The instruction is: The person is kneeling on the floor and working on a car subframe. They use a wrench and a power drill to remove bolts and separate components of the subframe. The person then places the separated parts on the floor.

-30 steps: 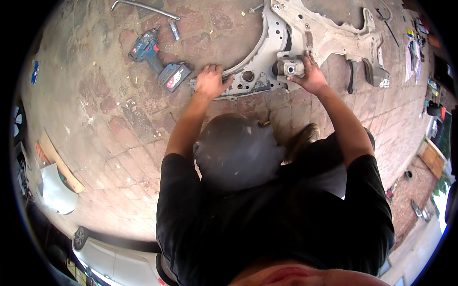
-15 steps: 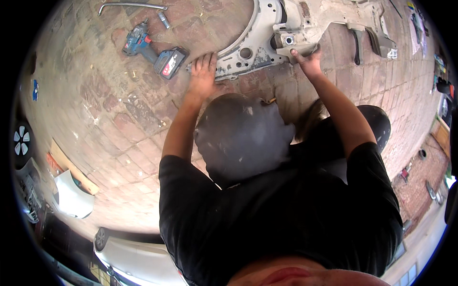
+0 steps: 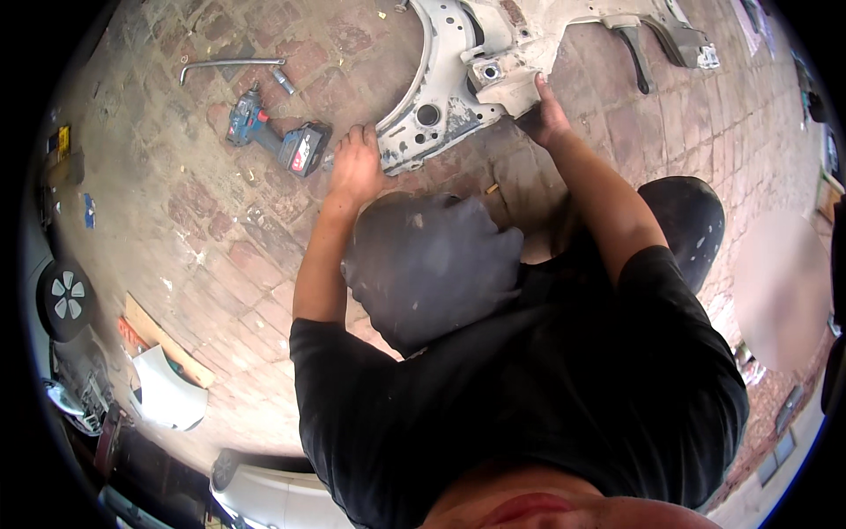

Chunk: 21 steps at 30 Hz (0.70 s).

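Note:
A pale, scuffed car body panel [image 3: 449, 93] with a curved wheel-arch edge and several holes is in front of me. At its near left end, my left hand [image 3: 357, 165] is closed, fingers curled at the tip of the arch. My right hand [image 3: 551, 116] grips the near edge further right, thumb up against the metal and the other fingers hidden beneath. A blue and black cordless impact wrench [image 3: 273, 134] lies on the paving just left of my left hand. Beyond it are a small socket [image 3: 283, 82] and a bent metal wrench bar [image 3: 231, 63].
Worn brick paving [image 3: 238, 264] surrounds me. My bent knee [image 3: 432, 264] is close below the panel. A white panel piece [image 3: 167, 392] and a board [image 3: 167, 339] lie at lower left, near a car wheel [image 3: 66, 300]. Behind me stands a white car [image 3: 282, 494].
My view has swung, so the surroundings shift in the picture. My right hand's spread fingers have gone under the panel edge, leaving the thumb on top. The left hand stays at the arch tip.

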Available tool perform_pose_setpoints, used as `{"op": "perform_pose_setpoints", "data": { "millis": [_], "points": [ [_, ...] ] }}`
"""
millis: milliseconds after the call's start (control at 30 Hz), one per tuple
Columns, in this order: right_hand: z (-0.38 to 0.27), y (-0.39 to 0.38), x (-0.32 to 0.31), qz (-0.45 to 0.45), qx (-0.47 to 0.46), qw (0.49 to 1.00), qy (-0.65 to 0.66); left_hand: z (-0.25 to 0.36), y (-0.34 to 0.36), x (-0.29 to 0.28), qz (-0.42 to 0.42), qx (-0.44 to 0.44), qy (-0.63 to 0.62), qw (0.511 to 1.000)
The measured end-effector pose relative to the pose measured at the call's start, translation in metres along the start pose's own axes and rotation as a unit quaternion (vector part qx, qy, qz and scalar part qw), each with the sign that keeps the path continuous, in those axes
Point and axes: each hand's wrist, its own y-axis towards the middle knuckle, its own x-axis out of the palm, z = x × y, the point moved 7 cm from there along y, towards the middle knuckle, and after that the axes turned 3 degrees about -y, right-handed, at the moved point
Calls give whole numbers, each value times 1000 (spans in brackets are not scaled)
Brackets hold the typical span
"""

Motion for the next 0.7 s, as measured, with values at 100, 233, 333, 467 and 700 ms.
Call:
{"op": "perform_pose_setpoints", "data": {
  "millis": [100,233,333,467,700],
  "points": [
    [6,9,0,-11,14,998,-65,-4,-1,5,0,5,-5,1000],
    [10,13,-1,-31,14,997,-66,-23,4,21,-30,29,-10,999],
    [11,11,-1,-24,17,996,-79,-40,14,43,-42,35,-11,998],
    [17,14,3,7,12,997,-74,-49,16,55,-26,7,-8,1000],
    [29,18,-14,18,-14,998,-66,-13,-10,37,-54,-20,-1,998]
  ]
}}
